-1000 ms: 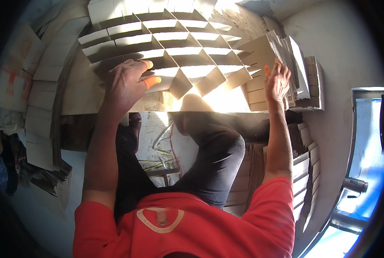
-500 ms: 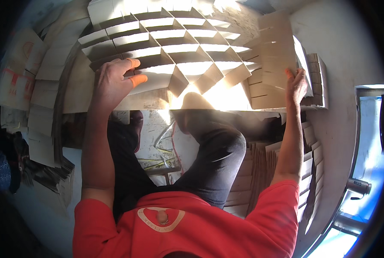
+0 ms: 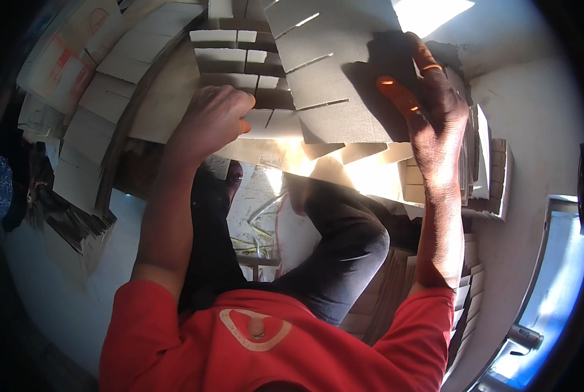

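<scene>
In front of me, a cardboard divider grid (image 3: pixel 230 62) of crossed slotted strips stands on a wooden work surface (image 3: pixel 164 114). My left hand (image 3: pixel 217 121) is closed at the grid's near side, its orange-covered fingertips pinching a strip there. A wide slotted cardboard sheet (image 3: pixel 334 62) is tilted across the grid's right part, hiding much of it. My right hand (image 3: pixel 432 104) grips this sheet by its right edge. The thumb lies over the face, and some of the fingers are hidden.
Slotted cardboard pieces (image 3: pixel 89 147) line the left side, beside a printed carton (image 3: pixel 63 59). More cardboard is stacked at the right (image 3: pixel 498 173) and below by my right leg (image 3: pixel 387 304). Strip scraps (image 3: pixel 259 242) lie on the floor between my legs.
My right hand has brought the slotted sheet leftward from the right side to over the grid. My left hand has shifted slightly right along the near side. The view has also turned.
</scene>
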The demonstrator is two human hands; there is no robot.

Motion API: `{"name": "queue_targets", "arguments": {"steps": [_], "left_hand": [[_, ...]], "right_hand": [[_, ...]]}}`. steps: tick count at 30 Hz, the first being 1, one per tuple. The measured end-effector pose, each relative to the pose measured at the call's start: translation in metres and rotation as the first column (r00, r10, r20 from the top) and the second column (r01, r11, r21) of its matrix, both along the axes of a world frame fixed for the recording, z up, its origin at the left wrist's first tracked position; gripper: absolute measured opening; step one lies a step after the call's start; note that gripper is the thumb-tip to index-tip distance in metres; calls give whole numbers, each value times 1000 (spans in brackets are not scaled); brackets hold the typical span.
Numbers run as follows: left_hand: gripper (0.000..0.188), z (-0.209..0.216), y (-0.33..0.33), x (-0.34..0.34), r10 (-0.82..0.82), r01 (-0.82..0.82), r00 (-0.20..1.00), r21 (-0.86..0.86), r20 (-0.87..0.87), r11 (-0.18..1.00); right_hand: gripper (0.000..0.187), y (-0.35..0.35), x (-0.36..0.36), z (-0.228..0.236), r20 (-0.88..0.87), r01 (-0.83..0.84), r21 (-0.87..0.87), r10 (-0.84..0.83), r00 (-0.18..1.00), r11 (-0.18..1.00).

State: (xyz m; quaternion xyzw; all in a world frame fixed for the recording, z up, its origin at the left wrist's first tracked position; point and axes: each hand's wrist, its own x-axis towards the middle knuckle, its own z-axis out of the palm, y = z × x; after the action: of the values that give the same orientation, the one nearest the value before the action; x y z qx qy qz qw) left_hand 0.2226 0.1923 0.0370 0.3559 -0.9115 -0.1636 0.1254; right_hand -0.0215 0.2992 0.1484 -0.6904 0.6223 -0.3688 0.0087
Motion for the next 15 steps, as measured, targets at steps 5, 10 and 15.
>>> {"name": "queue_targets", "arguments": {"steps": [5, 10, 15], "left_hand": [[17, -10, -4, 3, -38, 38, 999, 6, -25, 999], [13, -13, -6, 3, -53, 52, 996, -24, -78, 998], [12, -19, -9, 2, -56, 54, 993, -22, -101, 998]], "right_hand": [[56, -23, 22, -10, 83, -8, 82, 1, 997, 997], [56, -33, 35, -10, 121, -10, 169, -10, 993, 986], [56, -36, 39, -9, 98, -19, 171, 2, 995, 985]]}}
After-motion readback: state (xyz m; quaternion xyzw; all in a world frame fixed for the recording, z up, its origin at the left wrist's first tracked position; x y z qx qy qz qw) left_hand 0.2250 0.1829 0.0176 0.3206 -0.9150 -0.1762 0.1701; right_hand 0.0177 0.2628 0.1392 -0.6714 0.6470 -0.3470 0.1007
